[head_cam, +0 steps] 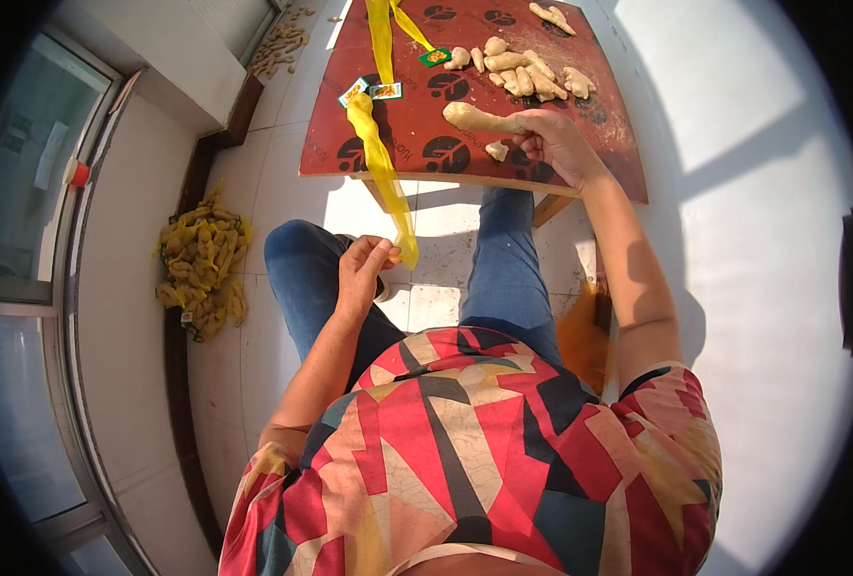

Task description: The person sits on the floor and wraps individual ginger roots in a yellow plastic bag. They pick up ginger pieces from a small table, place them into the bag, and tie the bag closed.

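Observation:
My left hand [365,270] pinches the near end of a long yellow mesh bag [377,155] in front of the table's edge. The bag runs up onto the red-brown tabletop [412,126]. Its far end bulges beside two printed tags [370,91]; what makes the bulge is unclear. Over the right part of the table, my right hand [556,144] grips a long ginger root [478,119] by its narrow end, the thick end pointing left. Just below that root lies a small ginger piece [497,150]. A pile of ginger [520,72] rests farther back.
More yellow mesh [381,39] with a green tag [435,57] lies at the table's far left. One ginger root [552,18] sits at the back right. Filled mesh bags [203,266] are heaped on the floor by the left wall. Loose roots [280,45] lie beyond. Orange mesh [585,335] hangs at my right.

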### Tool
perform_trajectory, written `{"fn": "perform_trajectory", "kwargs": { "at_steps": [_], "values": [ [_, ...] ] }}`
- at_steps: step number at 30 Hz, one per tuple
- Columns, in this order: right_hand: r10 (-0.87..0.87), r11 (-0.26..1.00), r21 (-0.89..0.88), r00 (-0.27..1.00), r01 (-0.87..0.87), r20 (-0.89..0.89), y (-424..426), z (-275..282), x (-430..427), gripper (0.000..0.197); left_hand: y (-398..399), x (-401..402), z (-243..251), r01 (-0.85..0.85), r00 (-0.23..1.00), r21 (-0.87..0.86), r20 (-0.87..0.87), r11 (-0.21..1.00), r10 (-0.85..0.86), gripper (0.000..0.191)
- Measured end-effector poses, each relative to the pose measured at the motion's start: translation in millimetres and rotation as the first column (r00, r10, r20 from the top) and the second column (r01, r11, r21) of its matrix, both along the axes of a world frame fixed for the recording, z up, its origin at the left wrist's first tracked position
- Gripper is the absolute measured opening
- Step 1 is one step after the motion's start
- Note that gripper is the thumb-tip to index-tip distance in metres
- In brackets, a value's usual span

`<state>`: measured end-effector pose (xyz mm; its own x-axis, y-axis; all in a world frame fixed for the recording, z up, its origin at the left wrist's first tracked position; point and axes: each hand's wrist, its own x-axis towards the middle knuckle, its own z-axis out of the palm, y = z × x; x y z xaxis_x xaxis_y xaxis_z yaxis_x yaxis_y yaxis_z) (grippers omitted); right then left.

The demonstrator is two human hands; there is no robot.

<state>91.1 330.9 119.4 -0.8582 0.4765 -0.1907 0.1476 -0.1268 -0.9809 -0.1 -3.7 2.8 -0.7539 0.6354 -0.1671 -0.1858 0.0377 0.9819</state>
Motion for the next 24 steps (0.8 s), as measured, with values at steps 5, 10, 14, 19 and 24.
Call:
{"fn": "perform_trajectory", "kwargs": {
  "at_steps": [5, 10, 14, 19, 24],
  "values": [
    [0.422, 0.904, 0.022, 0.898, -0.427, 0.122, -60, -44, -8, 0.03, -1, -8, 12, 0.059, 0.973, 0.217, 0.205, 0.974, -0.104, 0.04],
    [0.552, 0.814, 0.09, 0.813, -0.574, 0.186, -87, -51, -19, 0.028, -3, 6, 33, 0.166, 0.985, 0.056, 0.026, 0.984, -0.168, 0.035],
    [0.472, 0.882, 0.002, 0.881, -0.472, 0.023, -101, -50, -23, 0.033, -5, 8, 27, 0.178, 0.956, 0.164, 0.204, 0.97, -0.21, 0.03],
    [0.248, 0.963, -0.071, 0.958, -0.26, -0.146, -129, -60, -5, 0.038, 4, 17, 34, 0.099, 0.877, 0.37, 0.406, 0.924, -0.257, 0.03],
    [0.244, 0.965, -0.033, 0.934, -0.262, -0.262, -159, -73, 19, 0.032, 9, 29, 39, 0.111, 0.969, 0.218, 0.195, 0.97, -0.154, 0.033]
  ]
}}
